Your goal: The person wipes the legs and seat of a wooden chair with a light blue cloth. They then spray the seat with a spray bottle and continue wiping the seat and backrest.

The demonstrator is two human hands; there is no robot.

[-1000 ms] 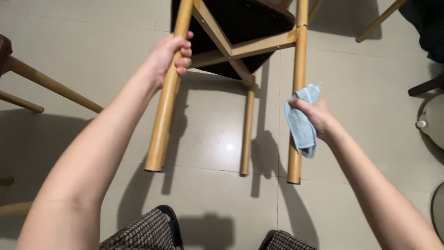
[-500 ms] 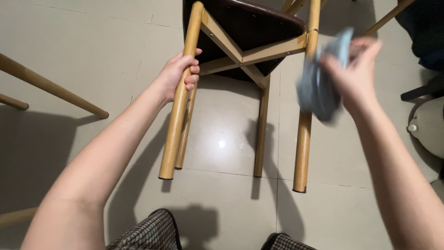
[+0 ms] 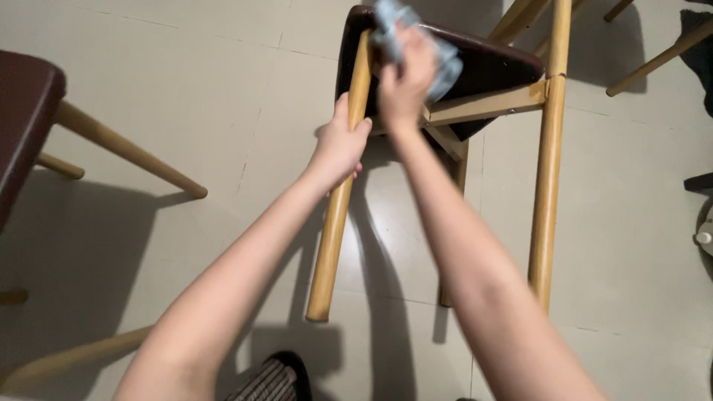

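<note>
Big change vs a sec ago: the right hand (image 3: 405, 74) w/ the light-blue cloth (image 3: 445, 63) was down by the chair's right-side wooden leg (image 3: 548, 163), then lifted mid-air half a sec back, and now it's crossed over to the top of the left-side leg (image 3: 338, 200), up where that leg meets the dark brown seat (image 3: 483, 67). Fingers are curled tight round the bunched cloth, pressing it against the leg top/seat edge; part of the cloth sticks out above and to the right of the fist. Left hand (image 3: 340, 148) hasn't let go: closed round the same left-side leg, just below the right hand, nearly touching it, steadying the tipped chair, whose legs point toward the camera over the pale tiled floor (image 3: 186, 96). View has shifted a bit too, chair now sits higher and further right in frame. Reads, imo, as wiping moved from one leg to the other, starting at its upper end; the lower part of this leg below the left hand looks untouched so far. Another chair w/ brown seat (image 3: 22, 111) sits at far left, well apart.
</note>
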